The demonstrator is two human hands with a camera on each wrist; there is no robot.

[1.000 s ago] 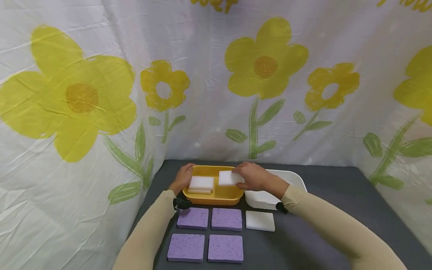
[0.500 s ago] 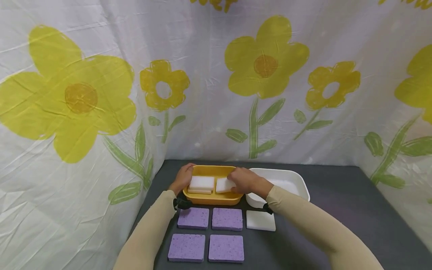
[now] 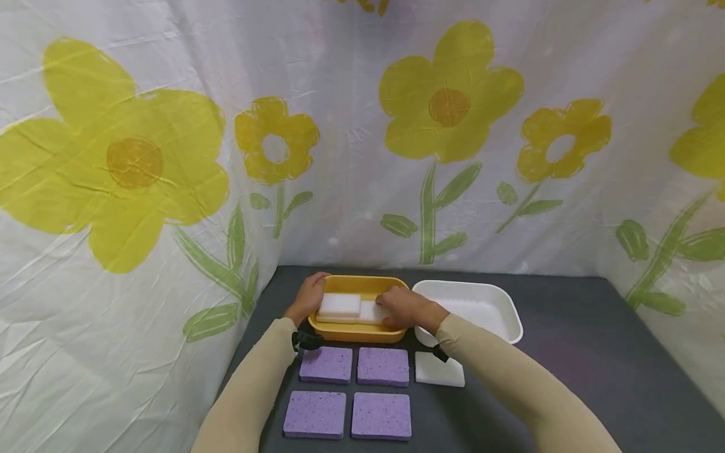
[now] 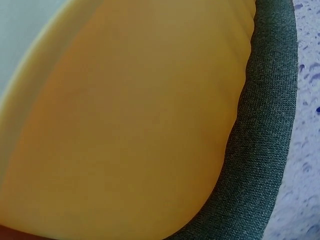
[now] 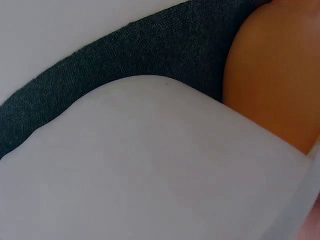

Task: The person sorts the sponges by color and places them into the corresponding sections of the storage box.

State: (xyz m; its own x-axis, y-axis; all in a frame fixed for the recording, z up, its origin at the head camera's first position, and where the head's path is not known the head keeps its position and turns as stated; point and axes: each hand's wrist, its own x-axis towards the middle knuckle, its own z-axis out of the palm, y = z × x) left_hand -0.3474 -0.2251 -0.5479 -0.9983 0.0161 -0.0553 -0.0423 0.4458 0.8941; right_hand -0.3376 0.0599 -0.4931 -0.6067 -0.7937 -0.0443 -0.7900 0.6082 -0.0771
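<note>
In the head view a yellow plastic tray (image 3: 358, 336) stands at the back of the table. My left hand (image 3: 308, 296) grips its left end by the rim. White sponges (image 3: 340, 303) lie stacked in the tray's left half. To their right, a further white sponge (image 3: 369, 311) sits low in the tray, its right end pinched by my right hand (image 3: 403, 306). That hand's fingertips are partly hidden. The left wrist view is filled by the yellow tray's outer wall (image 4: 130, 120); neither wrist view shows what the fingers hold.
Right of the yellow tray is a white tray (image 3: 470, 301), partly behind my right forearm. In front lie a single white sponge (image 3: 437, 371) and several purple sponges (image 3: 325, 365) in two rows on the dark table (image 3: 566, 333). A flowered curtain (image 3: 351, 207) hangs behind.
My right hand has moved left and down, bringing the white sponge from above the yellow tray's right half to beside the stack. The left hand has stayed on the rim.
</note>
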